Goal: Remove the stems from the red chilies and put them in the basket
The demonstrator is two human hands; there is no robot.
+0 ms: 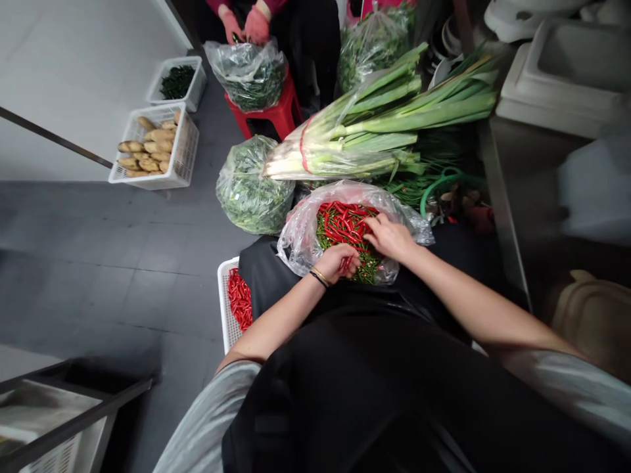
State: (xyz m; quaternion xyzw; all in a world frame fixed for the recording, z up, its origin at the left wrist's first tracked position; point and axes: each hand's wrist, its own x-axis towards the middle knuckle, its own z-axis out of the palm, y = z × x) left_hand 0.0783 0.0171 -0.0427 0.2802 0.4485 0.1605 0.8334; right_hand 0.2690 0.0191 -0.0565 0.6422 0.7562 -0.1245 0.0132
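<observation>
- Left hand (340, 261): palm turned inward, fingers curled round a few red chillies (346, 265), black and gold-coloured bands at the wrist.
- Right hand (392, 236): just beyond and to the right of the left hand, fingers bent and touching the chilli heap (342, 220); whether they pinch a chilli, I cannot tell because the fingertips are partly hidden.
- The heap, red pods with green stems, lies between and just beyond both hands, in an open clear plastic bag (300, 240) on the person's lap.
- Left of and nearer the body than the left hand, a white basket (224, 315) holds loose red pods (239, 299).
- Beyond both hands, a bundle of leeks (365, 131) lies across, tied with a red band (304, 148).
- Beyond and left of the left hand, near the leek roots, sits a bulging bag of leafy greens (254, 187).
- Right of the right hand, a green-rimmed container (446, 176) stands near.
- Well beyond the left hand, another person's pink-gloved hands (256, 26) are over a bag of greens (256, 72) on a red stool (290, 108).
- Far to the left hand's left, a white crate (185, 157) holds brown tubers (156, 148).
</observation>
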